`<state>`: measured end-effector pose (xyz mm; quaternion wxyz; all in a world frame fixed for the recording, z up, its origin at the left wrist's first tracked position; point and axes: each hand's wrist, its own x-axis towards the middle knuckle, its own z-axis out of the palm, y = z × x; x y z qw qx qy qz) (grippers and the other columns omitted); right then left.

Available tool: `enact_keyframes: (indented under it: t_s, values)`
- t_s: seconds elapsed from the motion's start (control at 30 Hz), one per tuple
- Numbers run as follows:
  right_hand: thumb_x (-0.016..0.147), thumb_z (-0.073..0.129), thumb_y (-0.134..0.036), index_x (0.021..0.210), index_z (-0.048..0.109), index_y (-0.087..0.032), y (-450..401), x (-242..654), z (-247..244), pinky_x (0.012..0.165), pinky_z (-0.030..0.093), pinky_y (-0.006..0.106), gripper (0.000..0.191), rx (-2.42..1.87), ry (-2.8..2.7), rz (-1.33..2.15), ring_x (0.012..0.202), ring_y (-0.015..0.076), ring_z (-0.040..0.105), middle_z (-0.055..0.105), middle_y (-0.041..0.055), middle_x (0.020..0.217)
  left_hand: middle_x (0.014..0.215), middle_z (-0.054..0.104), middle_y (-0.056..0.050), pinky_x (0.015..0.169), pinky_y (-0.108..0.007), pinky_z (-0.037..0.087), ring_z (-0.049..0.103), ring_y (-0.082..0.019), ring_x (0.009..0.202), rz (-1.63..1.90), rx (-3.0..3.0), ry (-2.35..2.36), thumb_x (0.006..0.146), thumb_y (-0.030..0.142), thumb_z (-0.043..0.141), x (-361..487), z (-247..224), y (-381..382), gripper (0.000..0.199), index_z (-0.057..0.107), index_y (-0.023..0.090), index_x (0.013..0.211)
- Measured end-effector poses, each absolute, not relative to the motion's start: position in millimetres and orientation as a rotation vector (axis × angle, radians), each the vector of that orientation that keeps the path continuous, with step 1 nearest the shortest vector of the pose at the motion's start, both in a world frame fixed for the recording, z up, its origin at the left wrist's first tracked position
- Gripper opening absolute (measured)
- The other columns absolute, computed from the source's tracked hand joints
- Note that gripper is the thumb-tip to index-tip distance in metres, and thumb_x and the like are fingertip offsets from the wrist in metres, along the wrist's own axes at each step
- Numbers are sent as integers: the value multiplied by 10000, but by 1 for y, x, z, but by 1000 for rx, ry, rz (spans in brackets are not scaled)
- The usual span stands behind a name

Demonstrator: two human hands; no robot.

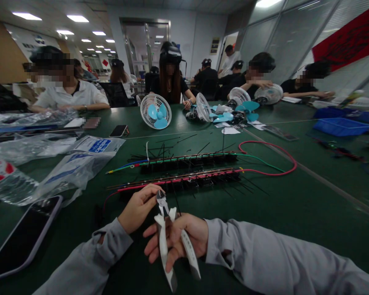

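My right hand (189, 235) holds diagonal cutters (162, 241) with white handles. The handles are spread and the jaws point away from me. Beside the jaws, my left hand (138, 209) has its fingers closed at the front edge of the nearer wire bundle (184, 177); what they pinch is hidden. That bundle has red and copper-coloured wires along a long black strip, with many thin black cable-tie tails sticking out. Behind it lies a second bundle (187, 159) with green and blue wires and similar tails. A red wire (295, 164) loops out to the right.
At left lie a phone (21, 237), a water bottle (9, 182) and clear plastic bags (80, 159). Across the green table are a small fan (156, 111), other fan parts (224, 114) and a blue tray (341, 126). Several people sit around the table's far side.
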<state>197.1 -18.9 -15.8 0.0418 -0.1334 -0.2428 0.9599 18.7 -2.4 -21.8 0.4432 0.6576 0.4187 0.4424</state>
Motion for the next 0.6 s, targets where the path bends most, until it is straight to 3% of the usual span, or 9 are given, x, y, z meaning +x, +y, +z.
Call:
enact_keyframes:
  t_s: [0.4,0.6]
  values:
    - [556,432,-79,1149,521,-72,-19,198,-18,697,511,325,599,-421,-743,2928,942,225,615,622,135,1002,961,592,-76,819,-298,446,556,-193,896,1084,1647,1035,864,270,530,19,-19,-3,170,639,152,808]
    - [605,440,-132,1054,549,-32,-17,200,-18,406,462,212,473,-430,-722,2961,679,186,625,605,99,751,969,593,-72,823,-294,445,556,-186,889,1070,1672,1044,866,261,528,17,-20,-2,165,645,157,813]
